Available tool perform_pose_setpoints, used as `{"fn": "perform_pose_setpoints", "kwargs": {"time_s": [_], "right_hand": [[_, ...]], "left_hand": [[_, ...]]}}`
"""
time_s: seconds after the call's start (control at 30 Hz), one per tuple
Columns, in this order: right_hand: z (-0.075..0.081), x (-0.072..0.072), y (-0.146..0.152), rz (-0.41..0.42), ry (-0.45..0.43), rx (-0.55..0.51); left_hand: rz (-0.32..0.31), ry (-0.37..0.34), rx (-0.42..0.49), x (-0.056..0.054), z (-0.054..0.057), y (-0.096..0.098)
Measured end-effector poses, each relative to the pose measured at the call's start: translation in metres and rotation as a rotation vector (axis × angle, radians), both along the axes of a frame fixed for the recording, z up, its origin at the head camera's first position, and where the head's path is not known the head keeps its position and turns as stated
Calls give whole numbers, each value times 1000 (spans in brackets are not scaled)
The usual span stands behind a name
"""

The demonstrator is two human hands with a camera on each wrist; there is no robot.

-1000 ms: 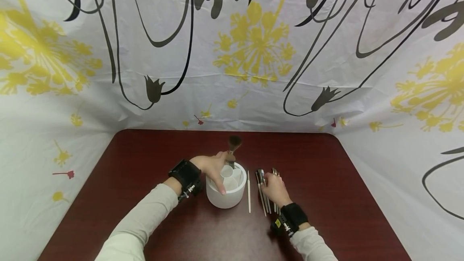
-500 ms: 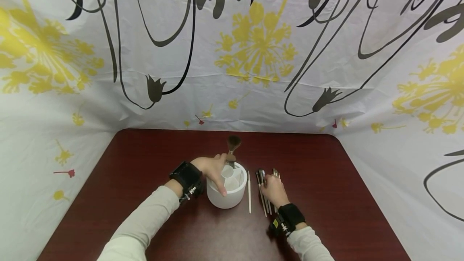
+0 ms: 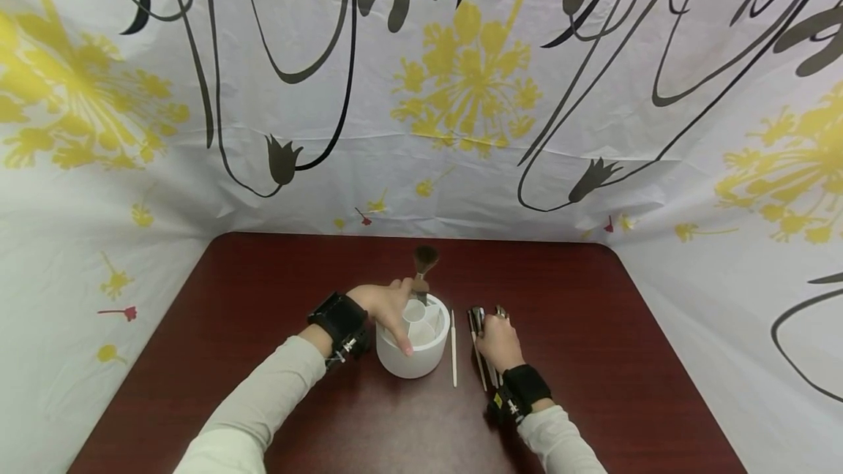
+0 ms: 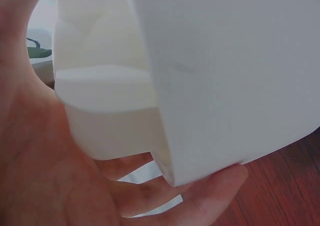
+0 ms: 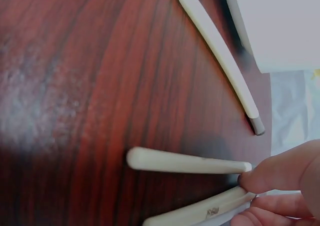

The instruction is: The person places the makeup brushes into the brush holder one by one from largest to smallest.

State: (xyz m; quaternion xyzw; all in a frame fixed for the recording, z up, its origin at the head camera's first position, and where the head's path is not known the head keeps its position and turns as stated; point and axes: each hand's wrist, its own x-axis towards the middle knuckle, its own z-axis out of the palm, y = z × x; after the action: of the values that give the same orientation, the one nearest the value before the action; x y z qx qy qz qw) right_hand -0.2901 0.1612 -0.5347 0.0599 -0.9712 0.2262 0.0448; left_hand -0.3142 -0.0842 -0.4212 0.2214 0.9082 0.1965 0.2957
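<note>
In the head view my left hand (image 3: 387, 306) holds a round white divided brush holder (image 3: 410, 364) from its left side, thumb and fingers spread over its rim. The left wrist view shows its fingers curled round the holder's wall (image 4: 240, 76). A dark-bristled makeup brush (image 3: 425, 259) stands bristles up in the holder. To the right, my right hand (image 3: 500, 344) is over several brushes lying on the table. In the right wrist view its thumb and fingers pinch a makeup brush by its pale handle (image 5: 200, 211); another pale handle (image 5: 185, 162) lies right beside the thumb. The bristle ends are hidden there.
A single pale-handled brush (image 3: 454, 357) lies between the holder and the right hand. The dark red wooden table (image 3: 316, 262) has rounded far corners. A white cloth (image 3: 461, 196) with printed flowers hangs behind and beside it.
My right hand has shifted slightly at the lying brushes, and their heads have moved a little to the right. The left hand and the holder stay put.
</note>
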Motion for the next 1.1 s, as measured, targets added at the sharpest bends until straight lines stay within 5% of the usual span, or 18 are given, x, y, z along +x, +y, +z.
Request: {"fn": "perform_pose_setpoints", "kwargs": {"time_s": [0.37, 1.1], "right_hand": [[-2, -5, -4, -54, 29, 81], [1, -5, 1, -96, -44, 54]], "left_hand": [[17, -5, 26, -1, -1, 0], [2, -1, -2, -1, 0, -1]]}}
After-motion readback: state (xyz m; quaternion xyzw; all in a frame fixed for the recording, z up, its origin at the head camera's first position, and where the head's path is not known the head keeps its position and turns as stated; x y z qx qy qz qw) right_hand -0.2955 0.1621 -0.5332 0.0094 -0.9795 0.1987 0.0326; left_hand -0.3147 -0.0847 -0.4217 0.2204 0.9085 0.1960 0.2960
